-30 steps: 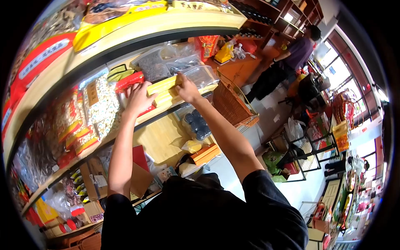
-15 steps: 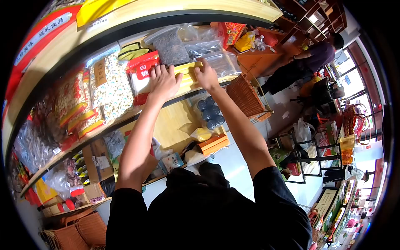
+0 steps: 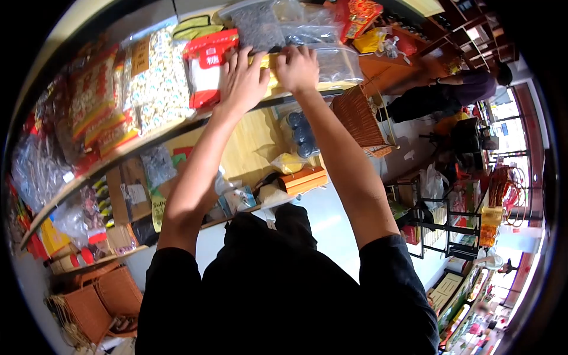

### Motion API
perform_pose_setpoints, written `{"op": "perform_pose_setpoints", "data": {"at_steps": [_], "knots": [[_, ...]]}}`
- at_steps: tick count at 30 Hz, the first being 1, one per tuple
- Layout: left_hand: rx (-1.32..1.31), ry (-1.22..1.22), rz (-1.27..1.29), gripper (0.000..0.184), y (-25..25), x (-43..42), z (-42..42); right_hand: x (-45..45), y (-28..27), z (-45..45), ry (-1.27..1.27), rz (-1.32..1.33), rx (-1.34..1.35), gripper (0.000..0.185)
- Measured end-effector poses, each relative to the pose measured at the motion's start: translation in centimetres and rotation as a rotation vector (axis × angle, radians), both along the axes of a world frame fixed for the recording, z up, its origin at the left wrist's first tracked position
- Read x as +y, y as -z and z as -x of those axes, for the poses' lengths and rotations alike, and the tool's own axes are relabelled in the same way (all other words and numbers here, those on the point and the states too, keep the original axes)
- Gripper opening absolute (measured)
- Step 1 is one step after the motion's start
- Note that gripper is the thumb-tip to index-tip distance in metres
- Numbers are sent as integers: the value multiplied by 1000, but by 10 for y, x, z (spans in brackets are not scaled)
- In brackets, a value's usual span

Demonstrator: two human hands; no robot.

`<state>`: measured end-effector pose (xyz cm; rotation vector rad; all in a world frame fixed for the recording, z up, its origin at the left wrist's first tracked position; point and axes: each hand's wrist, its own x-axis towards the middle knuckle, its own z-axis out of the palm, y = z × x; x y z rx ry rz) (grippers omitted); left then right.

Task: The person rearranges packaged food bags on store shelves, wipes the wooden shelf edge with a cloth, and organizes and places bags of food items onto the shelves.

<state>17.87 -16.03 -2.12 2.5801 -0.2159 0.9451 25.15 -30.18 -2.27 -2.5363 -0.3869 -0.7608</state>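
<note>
My left hand [image 3: 244,83] lies with its fingers spread over the right edge of a red and white bag of white sugar [image 3: 207,71] and the left end of a yellow packet [image 3: 273,83]. Against the packet's other end rests my right hand [image 3: 299,71], fingers apart and bent downward, their tips partly hidden. The yellow packet lies on the shelf between both hands. Clear bags of dark dried goods [image 3: 251,26] sit just beyond my fingers. To the right of my right hand is a flat clear bag [image 3: 338,64].
Large bags of pale round dried goods [image 3: 155,83] fill the shelf's left. Dark-lidded jars [image 3: 303,135] and an orange box [image 3: 303,180] stand on the lower shelf. A wicker basket [image 3: 358,118] is at the shelf's right end; a person [image 3: 449,92] stands beyond.
My view has shifted, and the shelf sits higher in it. My right hand has come closer to my left, its fingers now over the yellow packet. The left hand stays beside the sugar bag.
</note>
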Motion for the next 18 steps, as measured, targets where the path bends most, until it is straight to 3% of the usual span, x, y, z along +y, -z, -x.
{"op": "perform_pose_setpoints", "data": {"at_steps": [6, 10, 12, 13, 18], "knots": [[27, 227, 369, 43, 27, -21, 86, 1, -2, -1, 25, 8, 17, 33], [360, 107, 709, 32, 123, -16, 176, -1, 4, -3, 2, -29, -38, 28], [754, 112, 895, 27, 192, -3, 240, -2, 7, -5, -6, -49, -59, 27], [862, 128, 828, 26, 214, 6, 274, -2, 6, -4, -7, -49, -54, 27], [1150, 19, 837, 25, 221, 40, 365, 0, 1, 4, -4, -88, -44, 27]]}}
